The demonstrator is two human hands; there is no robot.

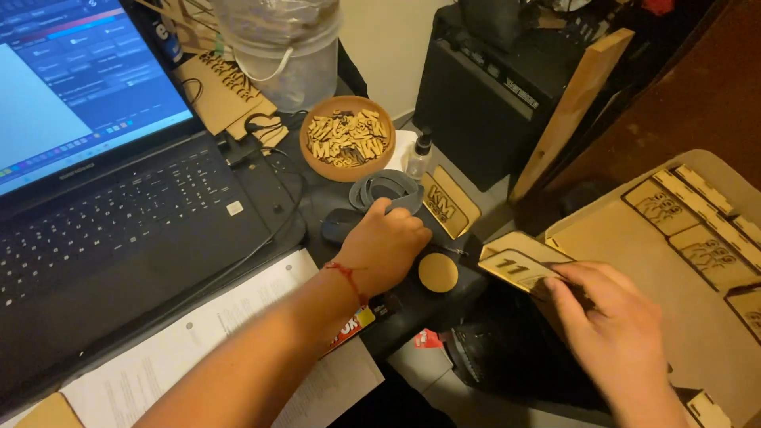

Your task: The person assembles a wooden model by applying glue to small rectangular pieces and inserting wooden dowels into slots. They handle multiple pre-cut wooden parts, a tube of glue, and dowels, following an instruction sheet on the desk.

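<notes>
Wooden tag, flat rectangular piece w/ dark engraved marks, is sitting between the two hands at the desk edge, pinched by the right hand. Thumb & fingers are closing on its near-right end; a 2nd similar tag seems to be lying just under it, can't tell if they're stuck together. Right hand is low in the frame, slightly blurred.

Left hand is reaching fwd w/ a red string bracelet on the wrist. Fingers are curling down over something on the dark desk, knuckles up; can't tell exactly what they're gripping, prob. the edge of the grey tape roll or the dark mouse just beside it. A small round wooden disc is lying just right of that hand, not touching it.

Under the left forearm, white printed papers are lying beside the laptop, which is open w/ screen lit, filling the left side.

To the right, a big sheet of laser-cut board is lying w/ more engraved tags still in it.

Farther out: another engraved tag leaning next to a small clear bottle; beyond those, a round wooden bowl full of small cut-out wooden letters. Behind the bowl, a clear plastic container & more cut board pieces. Far right-centre, a black amp-like box w/ a plank leaning on it.
</notes>
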